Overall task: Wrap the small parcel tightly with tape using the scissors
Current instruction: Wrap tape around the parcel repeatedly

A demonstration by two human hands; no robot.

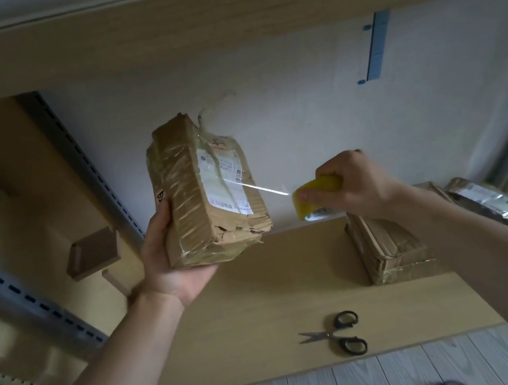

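The small parcel (204, 192) is dull brown cardboard under glossy clear tape (258, 187), with a white printed label (224, 181) carrying grey text, a red mark at its top and a small black code; black print shows on its left face. The tape roll (314, 192) is bright yellow. The scissors (337, 334) near the table's front edge have black handles and silver blades. The table (254, 305) is pale wood-grain tan. Two more parcels (386, 249) at its right edge are brown, one with a silvery-white label. The floor (352, 383) is light grey planks. The shelf upright (87, 162) is grey-blue with dark slots.
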